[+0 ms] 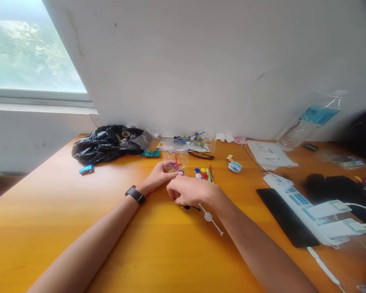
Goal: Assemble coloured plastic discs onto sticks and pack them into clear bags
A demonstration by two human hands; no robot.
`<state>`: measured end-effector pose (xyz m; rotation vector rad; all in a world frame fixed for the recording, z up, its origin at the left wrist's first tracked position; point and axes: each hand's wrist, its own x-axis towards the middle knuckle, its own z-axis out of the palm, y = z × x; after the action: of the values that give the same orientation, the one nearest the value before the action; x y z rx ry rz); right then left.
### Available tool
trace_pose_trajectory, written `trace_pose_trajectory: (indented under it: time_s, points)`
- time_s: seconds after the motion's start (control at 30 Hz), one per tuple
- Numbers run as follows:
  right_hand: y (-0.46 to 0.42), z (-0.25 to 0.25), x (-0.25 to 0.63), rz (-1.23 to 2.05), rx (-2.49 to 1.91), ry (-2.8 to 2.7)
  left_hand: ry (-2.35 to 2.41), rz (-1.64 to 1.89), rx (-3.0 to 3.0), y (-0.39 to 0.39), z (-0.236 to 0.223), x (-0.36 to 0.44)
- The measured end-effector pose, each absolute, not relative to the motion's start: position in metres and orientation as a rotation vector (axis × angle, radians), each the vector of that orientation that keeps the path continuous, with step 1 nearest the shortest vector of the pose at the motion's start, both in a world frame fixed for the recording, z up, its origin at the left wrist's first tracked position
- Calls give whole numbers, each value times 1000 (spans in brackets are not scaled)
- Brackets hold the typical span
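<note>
My left hand (161,176), with a black watch on its wrist, is closed at the edge of a clear plastic bag (172,157) holding red, purple and yellow plastic pieces. Just in front of it, my right hand (192,190) is curled with its fingers pointing down; what they hold is hidden. A black plastic piece (186,207) shows partly under this hand. By my right forearm lies a white bar-shaped piece (208,217) with a round middle. Beyond the right hand sit several small discs (197,171) in blue, white, yellow and red, beside thin coloured sticks (210,174).
At the back left is a black plastic bag (110,142), with a small blue packet (86,169) before it. More bagged parts (198,140) lie along the wall. To the right are a round white container (234,167), a black phone (286,217), a power strip (299,203) and a bottle (301,130).
</note>
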<state>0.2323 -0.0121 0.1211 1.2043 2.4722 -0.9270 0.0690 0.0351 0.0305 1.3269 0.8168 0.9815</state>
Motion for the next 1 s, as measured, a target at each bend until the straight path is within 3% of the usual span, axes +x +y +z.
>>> trace_pose_trajectory:
  time_s: [0.17,0.27,0.43,0.67,1.0]
  points:
    - [-12,156,246,-1460,1169,2970,730,925,1485,34,31,67]
    - [-10,171,258,-1607,1474,3292,688,886,1487,29,36,68]
    - [-1,178,279,-1029,2191,3505,700,847,1418,26,41,71]
    - [10,164,282,-419,2095,3390,727,841,1402,28,37,70]
    - [12,161,275,-103,2081,3257,726,880,1344,31,29,71]
